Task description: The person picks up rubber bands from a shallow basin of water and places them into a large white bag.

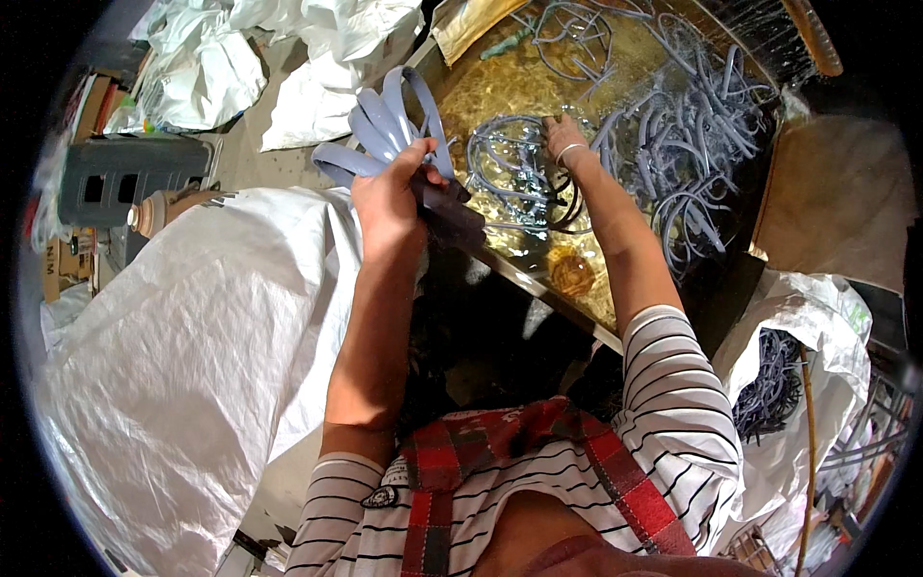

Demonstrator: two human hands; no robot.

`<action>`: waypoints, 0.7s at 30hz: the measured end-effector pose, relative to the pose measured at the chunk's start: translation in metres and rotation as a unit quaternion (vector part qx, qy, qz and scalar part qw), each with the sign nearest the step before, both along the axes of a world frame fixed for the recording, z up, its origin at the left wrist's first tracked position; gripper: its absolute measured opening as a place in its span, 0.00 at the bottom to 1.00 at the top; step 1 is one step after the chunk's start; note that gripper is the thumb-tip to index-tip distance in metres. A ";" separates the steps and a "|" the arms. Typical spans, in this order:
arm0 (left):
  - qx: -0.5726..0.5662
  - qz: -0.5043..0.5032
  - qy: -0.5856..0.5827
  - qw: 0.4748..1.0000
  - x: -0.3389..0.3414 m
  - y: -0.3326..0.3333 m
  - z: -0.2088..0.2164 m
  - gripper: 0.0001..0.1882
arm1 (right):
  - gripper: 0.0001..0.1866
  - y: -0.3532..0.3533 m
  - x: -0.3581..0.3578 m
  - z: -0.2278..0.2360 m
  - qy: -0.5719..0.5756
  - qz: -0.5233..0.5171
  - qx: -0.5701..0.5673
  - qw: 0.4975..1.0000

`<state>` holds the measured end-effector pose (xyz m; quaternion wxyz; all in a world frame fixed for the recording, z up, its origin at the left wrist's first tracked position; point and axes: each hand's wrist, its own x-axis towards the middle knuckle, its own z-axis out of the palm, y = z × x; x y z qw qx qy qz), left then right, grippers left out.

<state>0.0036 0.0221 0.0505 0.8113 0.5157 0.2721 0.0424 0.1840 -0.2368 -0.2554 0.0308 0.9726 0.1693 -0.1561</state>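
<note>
My left hand (392, 188) is closed around a fanned bundle of flat grey strip loops (378, 125), held up over the near left rim of a water-filled tank (548, 296). Over the water, my right hand (567, 142) is closed on a ring of thin grey strips (495, 123); its fingertips are partly hidden. This ring lies partly under the rippling surface. A large tangle of grey strips (673, 130) floats to the right of my right forearm, and more loose loops (577, 67) drift at the far side. The strips look like rubber or soft plastic.
A large white sack (192, 356) stands at my left, with more white sacks (336, 67) beyond. A dark grey crate (135, 178) sits far left. At right, an opened white sack (817, 317) holds dark strips (769, 380). A brown round thing (571, 271) lies in the water.
</note>
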 end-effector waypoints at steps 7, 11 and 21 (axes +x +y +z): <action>0.007 0.030 -0.046 0.998 -0.011 0.007 -0.008 0.07 | 0.19 0.026 -0.048 0.078 0.065 -0.040 0.121 0.990; 0.076 0.004 -0.083 0.994 -0.014 0.010 -0.005 0.06 | 0.15 0.014 -0.065 0.114 0.039 -0.112 0.113 0.987; 0.210 -0.148 -0.039 0.966 -0.013 -0.004 -0.007 0.12 | 0.07 -0.068 -0.110 0.244 0.112 -0.186 0.533 0.818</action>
